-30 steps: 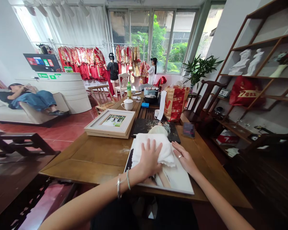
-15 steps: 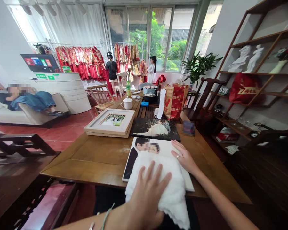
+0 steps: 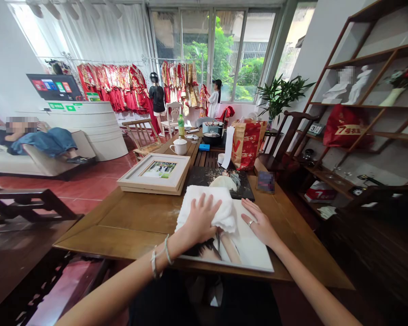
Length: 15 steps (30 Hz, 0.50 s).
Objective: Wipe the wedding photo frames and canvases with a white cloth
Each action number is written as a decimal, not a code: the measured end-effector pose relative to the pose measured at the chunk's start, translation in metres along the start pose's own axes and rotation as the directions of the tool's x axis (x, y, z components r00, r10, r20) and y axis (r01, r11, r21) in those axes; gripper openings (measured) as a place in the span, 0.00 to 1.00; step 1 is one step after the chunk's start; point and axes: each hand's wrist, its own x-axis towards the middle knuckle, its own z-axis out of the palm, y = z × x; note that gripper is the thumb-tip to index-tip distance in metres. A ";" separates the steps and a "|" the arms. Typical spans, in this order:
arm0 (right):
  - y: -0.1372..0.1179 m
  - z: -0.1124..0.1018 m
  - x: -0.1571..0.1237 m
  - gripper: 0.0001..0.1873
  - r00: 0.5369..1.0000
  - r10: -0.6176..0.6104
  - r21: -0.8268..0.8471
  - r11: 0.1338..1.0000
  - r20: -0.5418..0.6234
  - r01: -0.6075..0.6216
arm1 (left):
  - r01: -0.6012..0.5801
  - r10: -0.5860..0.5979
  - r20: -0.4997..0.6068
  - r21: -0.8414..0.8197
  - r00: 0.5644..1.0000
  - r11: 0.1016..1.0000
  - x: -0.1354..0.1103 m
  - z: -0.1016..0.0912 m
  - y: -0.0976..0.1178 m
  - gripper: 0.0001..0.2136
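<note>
Left hand [image 3: 201,218] is lying open, fingers spread, over a folded white towel [image 3: 227,215]; the towel is covering the far-left part of a portrait photo panel [image 3: 253,253]. Panel is lying flat along the near edge of the tabletop [image 3: 129,222]. Right hand [image 3: 261,225], ringed, is resting open on the panel's right side, fingers pointing toward the far edge. Dark photo panel [image 3: 244,184] is lying just beyond. Stacked picture frames [image 3: 182,181] are sitting by the tabletop's left edge, a lidded white mug [image 3: 180,146] standing behind them.
</note>
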 end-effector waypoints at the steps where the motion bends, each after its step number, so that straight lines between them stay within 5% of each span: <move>1: 0.000 0.000 0.000 0.24 1.000 0.002 -0.003 1.000 -0.001 -0.002 | -0.009 0.009 0.015 -0.011 1.000 1.000 -0.013 0.000 0.006 0.37; 5: 0.002 0.001 0.000 0.23 1.000 -0.004 -0.008 1.000 -0.006 0.004 | -0.063 0.071 0.132 -0.064 0.989 0.996 -0.069 -0.008 0.033 0.45; 8: 0.004 0.002 0.000 0.23 1.000 -0.017 0.008 1.000 -0.016 0.017 | -0.130 0.150 0.310 -0.084 0.939 0.988 -0.096 -0.019 0.045 0.50; 11: 0.004 0.002 -0.001 0.23 1.000 -0.015 0.005 1.000 -0.021 0.016 | -0.175 0.195 0.267 -0.100 0.944 0.980 -0.095 -0.023 0.039 0.48; 15: 0.002 0.001 0.000 0.23 1.000 -0.002 -0.010 1.000 -0.007 0.002 | -0.172 0.185 0.139 -0.104 0.973 0.980 -0.056 -0.015 0.013 0.42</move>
